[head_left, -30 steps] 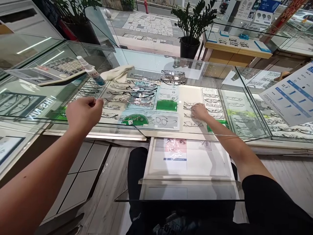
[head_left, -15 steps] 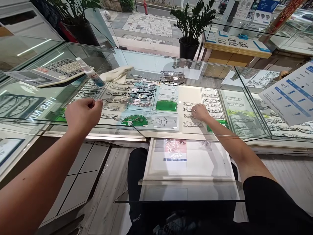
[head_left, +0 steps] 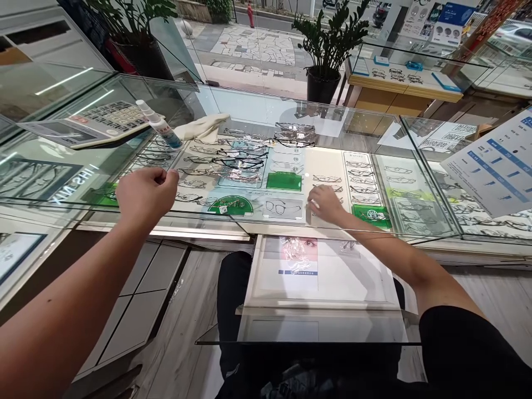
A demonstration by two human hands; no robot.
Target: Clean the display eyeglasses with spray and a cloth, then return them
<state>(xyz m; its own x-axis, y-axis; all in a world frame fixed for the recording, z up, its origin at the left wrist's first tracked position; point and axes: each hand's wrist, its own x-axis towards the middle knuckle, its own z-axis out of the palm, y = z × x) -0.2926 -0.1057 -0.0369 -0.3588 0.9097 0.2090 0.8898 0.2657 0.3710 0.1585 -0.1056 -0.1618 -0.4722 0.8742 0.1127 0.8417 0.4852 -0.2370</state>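
My left hand (head_left: 147, 194) is closed in a loose fist at the front of the glass counter, and nothing shows in it. Further right, my right hand (head_left: 326, 204) is inside the display case. Its fingers are slightly bent and apart, at the right edge of a display board (head_left: 257, 208) with green labels, and I see nothing held. Beneath and behind this hand is a column of eyeglasses (head_left: 327, 178), partly covered by it. More eyeglasses (head_left: 241, 160) with dark frames lie to the left, between my two hands.
On the glass top stand a calculator (head_left: 100, 122), a spray bottle (head_left: 160, 124) and a crumpled cloth (head_left: 203, 128). A pulled-out drawer (head_left: 349, 277) with a glass pane is over my lap. A printed sheet (head_left: 494, 160) stands at right, a potted plant (head_left: 324, 83) behind the case.
My right hand has moved left and slightly nearer, off some of the eyeglasses to the edge of the board. My left hand stays in its fist at the counter.
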